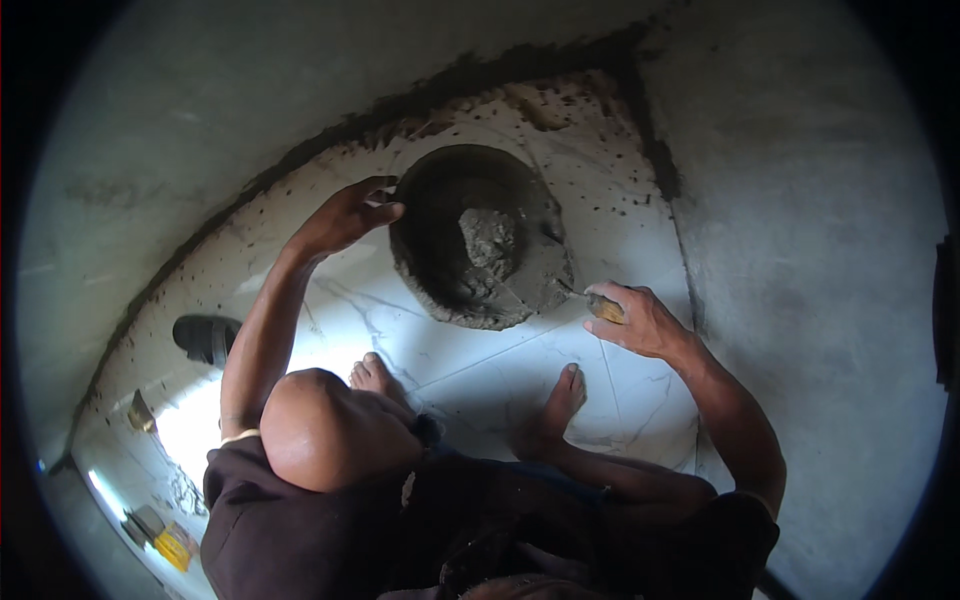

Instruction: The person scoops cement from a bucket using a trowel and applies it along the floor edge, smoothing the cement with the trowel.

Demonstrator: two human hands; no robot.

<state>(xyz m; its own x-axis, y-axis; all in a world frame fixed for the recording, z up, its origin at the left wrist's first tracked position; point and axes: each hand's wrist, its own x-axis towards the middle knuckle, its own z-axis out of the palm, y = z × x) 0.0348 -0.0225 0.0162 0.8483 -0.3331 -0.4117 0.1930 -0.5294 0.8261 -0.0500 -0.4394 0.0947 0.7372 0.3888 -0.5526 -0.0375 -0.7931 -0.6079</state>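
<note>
A round, dark pan (408,262) caked with mortar sits on the tiled floor in front of me. Wet grey mortar (488,240) is heaped in its middle and smeared toward the right side. My left hand (350,218) is at the pan's left rim, thumb and forefinger apart, the fingertips at or just beside the edge. On the other side, my right hand (645,322) is closed round the wooden handle of a trowel (606,308). Its thin metal neck points left into the pan, and the blade is hard to make out against the mortar.
Grey walls meet in a corner beyond the pan, with dark wet mortar (640,100) along their base. Splashes dot the marbled tiles (470,365). My bare feet (562,400) stand near the pan. A black sandal (205,338) and a yellow packet (174,546) lie to the left.
</note>
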